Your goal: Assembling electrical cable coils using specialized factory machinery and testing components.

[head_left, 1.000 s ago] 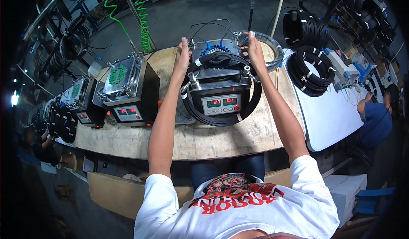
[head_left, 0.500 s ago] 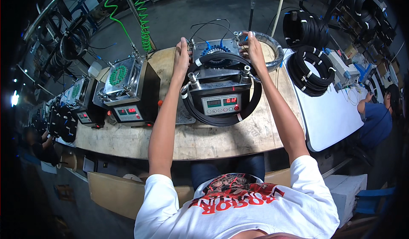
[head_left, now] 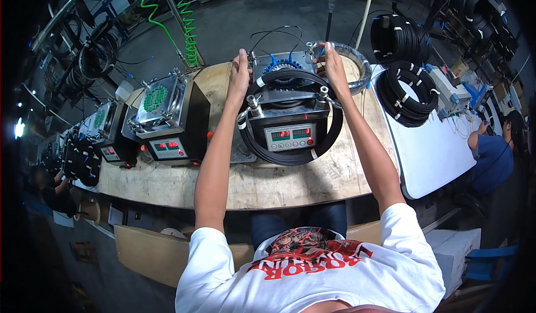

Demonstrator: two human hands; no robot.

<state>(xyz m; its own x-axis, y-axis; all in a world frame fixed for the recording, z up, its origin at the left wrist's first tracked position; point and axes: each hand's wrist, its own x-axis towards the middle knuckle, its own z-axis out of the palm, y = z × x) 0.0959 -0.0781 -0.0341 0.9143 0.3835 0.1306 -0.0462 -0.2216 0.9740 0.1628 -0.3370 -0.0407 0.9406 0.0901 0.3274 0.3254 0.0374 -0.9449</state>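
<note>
Black coiled cable (head_left: 287, 159) ringed the front of a box-shaped black machine (head_left: 290, 113) at upper centre, whose flat silver metal plate (head_left: 261, 67) the left hand (head_left: 239, 74) and right hand (head_left: 333, 70) flanked, their closure on it indeterminable, evenly matched side pressure seeming the steadiest support.

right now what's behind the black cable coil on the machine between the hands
Through the black cable coil: the machine and its control panel, digits lit red. Past the coil's upper edge: a metal plate with blue connectors. Whatever lies behind its strands is covered.
</note>
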